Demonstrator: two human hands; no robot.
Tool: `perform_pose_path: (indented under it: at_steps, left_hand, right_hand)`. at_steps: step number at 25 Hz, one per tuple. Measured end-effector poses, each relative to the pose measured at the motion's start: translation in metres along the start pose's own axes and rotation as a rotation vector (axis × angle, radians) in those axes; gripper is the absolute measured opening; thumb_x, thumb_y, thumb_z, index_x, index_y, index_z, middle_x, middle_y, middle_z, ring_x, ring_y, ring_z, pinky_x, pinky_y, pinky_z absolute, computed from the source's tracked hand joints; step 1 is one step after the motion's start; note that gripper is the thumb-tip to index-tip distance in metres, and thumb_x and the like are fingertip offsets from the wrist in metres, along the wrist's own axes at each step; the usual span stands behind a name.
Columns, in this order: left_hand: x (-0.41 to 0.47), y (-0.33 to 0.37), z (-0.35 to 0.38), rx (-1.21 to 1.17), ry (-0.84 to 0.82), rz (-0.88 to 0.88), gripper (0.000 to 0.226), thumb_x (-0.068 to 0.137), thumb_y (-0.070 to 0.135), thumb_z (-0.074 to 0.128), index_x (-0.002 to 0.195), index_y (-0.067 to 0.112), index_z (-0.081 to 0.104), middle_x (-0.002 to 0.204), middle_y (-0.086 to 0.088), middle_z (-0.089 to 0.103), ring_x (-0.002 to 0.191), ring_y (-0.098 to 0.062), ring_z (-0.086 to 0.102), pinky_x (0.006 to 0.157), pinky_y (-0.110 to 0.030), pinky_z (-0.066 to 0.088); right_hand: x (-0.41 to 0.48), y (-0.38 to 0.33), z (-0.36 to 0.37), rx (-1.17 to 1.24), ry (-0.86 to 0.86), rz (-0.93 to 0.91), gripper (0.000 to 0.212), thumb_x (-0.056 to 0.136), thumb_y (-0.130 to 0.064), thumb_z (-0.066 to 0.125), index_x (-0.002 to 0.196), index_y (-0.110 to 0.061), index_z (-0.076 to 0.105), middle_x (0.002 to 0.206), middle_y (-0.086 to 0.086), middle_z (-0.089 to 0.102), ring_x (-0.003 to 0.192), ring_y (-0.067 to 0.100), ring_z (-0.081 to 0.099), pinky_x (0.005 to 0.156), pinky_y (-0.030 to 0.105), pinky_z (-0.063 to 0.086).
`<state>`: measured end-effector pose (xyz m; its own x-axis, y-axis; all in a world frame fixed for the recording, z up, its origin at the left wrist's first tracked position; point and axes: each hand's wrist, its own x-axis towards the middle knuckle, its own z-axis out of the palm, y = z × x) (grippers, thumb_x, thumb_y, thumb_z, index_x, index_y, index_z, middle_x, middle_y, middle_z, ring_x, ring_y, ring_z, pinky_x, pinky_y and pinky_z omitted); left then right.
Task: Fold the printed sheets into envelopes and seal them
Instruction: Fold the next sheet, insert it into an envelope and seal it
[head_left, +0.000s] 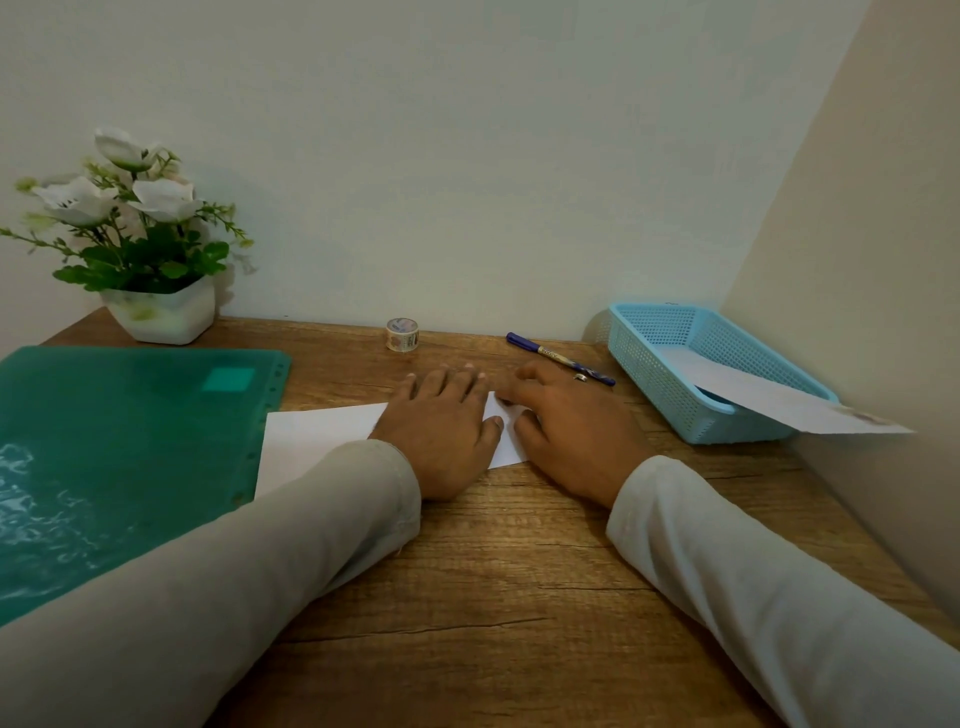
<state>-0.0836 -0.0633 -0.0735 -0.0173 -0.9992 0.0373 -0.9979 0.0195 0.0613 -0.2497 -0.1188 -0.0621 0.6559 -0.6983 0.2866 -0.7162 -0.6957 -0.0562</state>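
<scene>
Left hand (441, 431): flat, fingers spread, pressing white sheet (317, 436) at counter (519, 571) centre. Right hand (566, 431): loosely curled, pinching sheet's right corner. Tape roll (402, 334), 12 o'clock. Pen (558, 358), blue basket (675, 374), 2 o'clock. Green folder (119, 447), 9 o'clock.

— Grainy matt wood on that desk (493, 571), cracks running along the grain!
— And a plain white paper sheet (311, 436), smooth and matt. The green folder (130, 441)?
— Translucent plastic, glossy, catching glare. Blue basket (675, 338): perforated plastic mesh.
— Sleeves (779, 597) in soft pale cloth, matt.
</scene>
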Motion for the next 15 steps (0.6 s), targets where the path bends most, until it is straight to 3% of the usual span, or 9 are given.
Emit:
perform_pose_path:
  at_steps: [15]
  left_hand:
    - [0.0,0.0,-0.001,-0.005,-0.006,-0.004,0.064,0.104,0.052,0.015,0.159,0.021,0.002,0.168,0.0,0.001,0.154,-0.023,0.0,0.124,-0.049,0.004]
  right_hand:
    - [-0.006,0.001,-0.003,0.012,-0.035,0.018,0.042,0.102,-0.038,0.044,0.141,-0.037,0.058,0.153,-0.01,0.045,0.127,0.017,0.055,0.095,0.041,0.053]
